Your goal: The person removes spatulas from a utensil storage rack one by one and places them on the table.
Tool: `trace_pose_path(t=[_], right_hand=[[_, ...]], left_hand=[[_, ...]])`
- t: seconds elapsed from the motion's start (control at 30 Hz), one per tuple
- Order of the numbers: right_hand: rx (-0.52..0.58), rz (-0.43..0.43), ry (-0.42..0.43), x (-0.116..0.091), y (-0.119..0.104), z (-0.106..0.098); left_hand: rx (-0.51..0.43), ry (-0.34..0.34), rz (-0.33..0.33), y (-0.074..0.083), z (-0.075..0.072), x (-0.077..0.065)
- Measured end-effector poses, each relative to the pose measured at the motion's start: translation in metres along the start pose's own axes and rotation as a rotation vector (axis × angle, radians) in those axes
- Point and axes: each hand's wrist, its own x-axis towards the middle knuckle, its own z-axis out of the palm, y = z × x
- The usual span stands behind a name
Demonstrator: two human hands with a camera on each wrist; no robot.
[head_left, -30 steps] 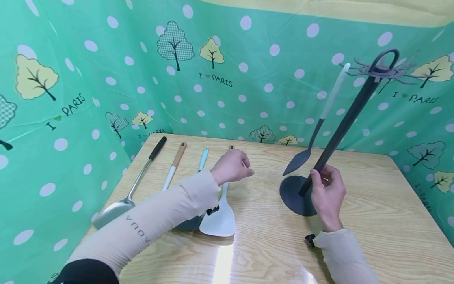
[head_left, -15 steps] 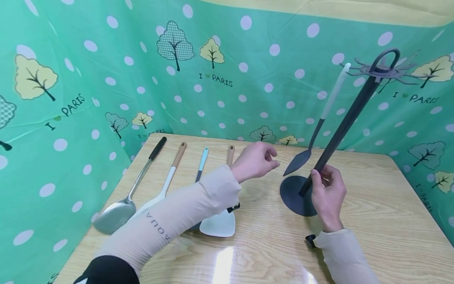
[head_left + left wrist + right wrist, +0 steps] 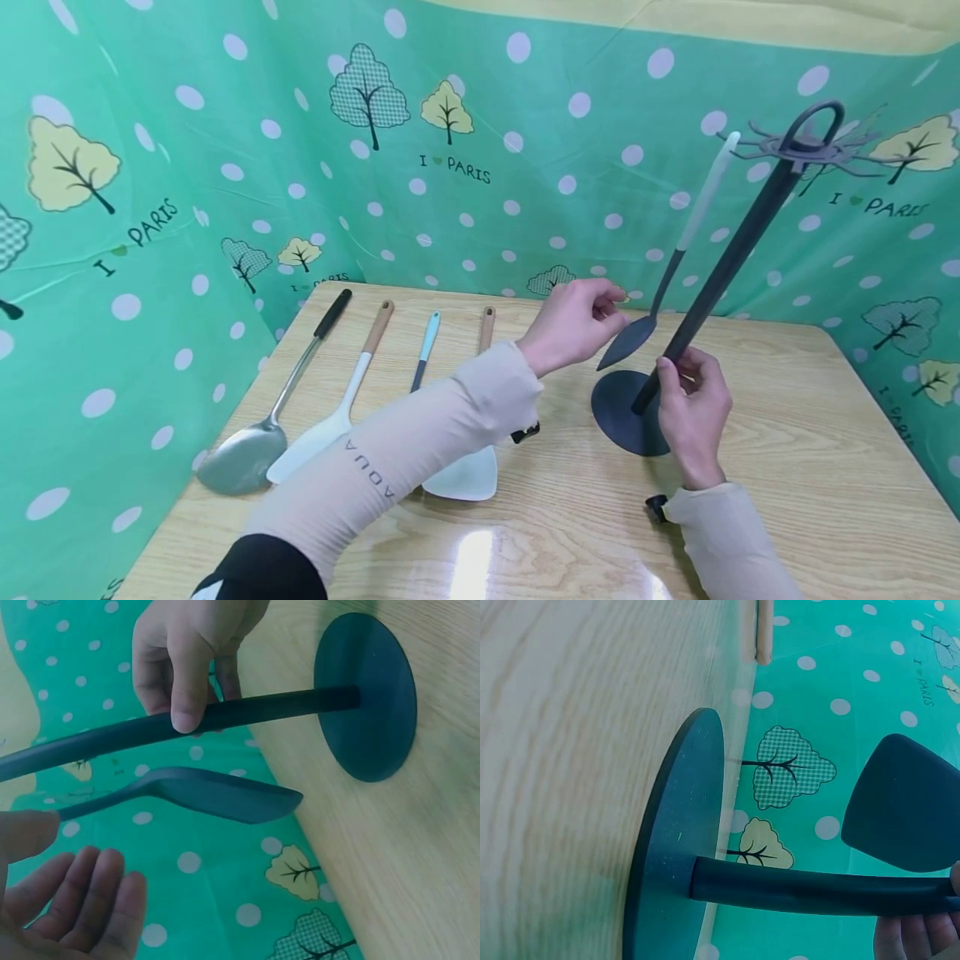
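Note:
A black utensil stand [image 3: 731,258] with a round base stands on the table, a ring of hooks at its top. My right hand [image 3: 696,417] grips its pole low down, thumb in front. From a hook on the left side hangs a black spatula [image 3: 633,340] with a pale mint handle; its head floats above the table beside the pole. My left hand [image 3: 576,323] is just left of the spatula's head, fingers loosely bent and holding nothing. In the left wrist view the left hand's thumb [image 3: 28,834] overlaps the spatula's neck, with the other fingers apart from it.
Left on the wooden table [image 3: 810,433] lie a steel turner [image 3: 243,457] with a black handle, a white turner [image 3: 311,446] with a wooden handle, a blue-handled utensil [image 3: 429,335] and another white turner [image 3: 468,479]. A green printed cloth [image 3: 465,250] hangs behind.
My left hand has moved right, from above the rightmost white turner to beside the hanging spatula. My right hand and the stand have stayed in place.

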Motion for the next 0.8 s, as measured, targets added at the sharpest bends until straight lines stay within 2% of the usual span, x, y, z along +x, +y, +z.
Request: trace_pose_path(t=[0.17, 0.37, 0.57, 0.8], right_hand=[[0.014, -0.02, 0.002, -0.004, -0.022, -0.004], [0.029, -0.023, 0.006, -0.004, -0.027, -0.004], [0.038, -0.035, 0.001, -0.003, -0.027, -0.004], [0.033, -0.033, 0.006, -0.005, -0.027, -0.004]], left_hand=[[-0.052, 0.052, 0.02, 0.005, 0.007, 0.008], [-0.121, 0.069, 0.042, 0.011, 0.016, 0.018], [-0.189, 0.083, -0.002, 0.017, 0.024, 0.026], [-0.254, 0.061, -0.054, 0.022, 0.032, 0.03]])
